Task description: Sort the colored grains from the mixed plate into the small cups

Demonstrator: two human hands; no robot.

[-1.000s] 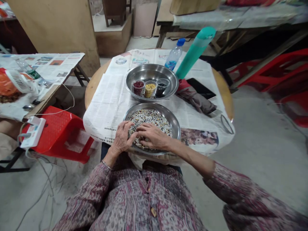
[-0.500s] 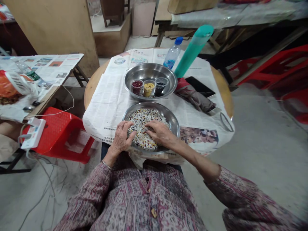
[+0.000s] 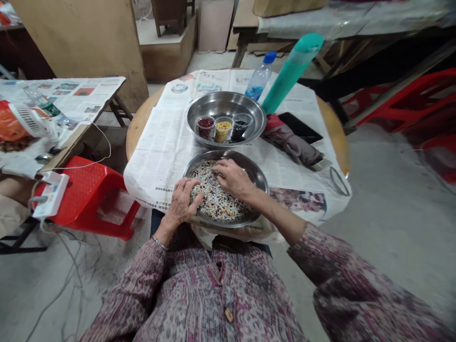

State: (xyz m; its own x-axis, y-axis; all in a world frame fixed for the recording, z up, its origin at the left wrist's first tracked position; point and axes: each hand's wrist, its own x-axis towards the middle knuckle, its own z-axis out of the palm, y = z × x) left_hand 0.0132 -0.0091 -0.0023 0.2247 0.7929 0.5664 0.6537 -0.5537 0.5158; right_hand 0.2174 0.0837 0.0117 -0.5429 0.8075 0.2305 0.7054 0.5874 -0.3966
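My left hand (image 3: 182, 202) lies over the left rim of the near steel bowl (image 3: 262, 183), its thumb spread from its fingers. Inside this bowl is a layer of mixed grains (image 3: 221, 205), mostly white with yellow, dark red and black bits. Over the far part of the grains, my right hand (image 3: 233, 178) is loosely bent, with thumb and fingertips apart. Its fingertips touch or nearly touch the grains. Behind stands a second steel bowl (image 3: 228, 100) holding a cup of dark red beans (image 3: 205, 124), a cup of yellow grains (image 3: 223, 129) and a cup of black grains (image 3: 241, 125).
Newspaper (image 3: 156, 142) covers the round table. Toward its back right are a water bottle (image 3: 259, 78), a tall green container (image 3: 294, 71), a folded umbrella (image 3: 294, 145) and a dark tablet (image 3: 301, 127). A red stool (image 3: 89, 190) with a power strip (image 3: 52, 197) stands left.
My right hand has moved away from me across the grains, toward the bowl's far side, and its fingers have lifted somewhat. My left hand stays at the left rim.
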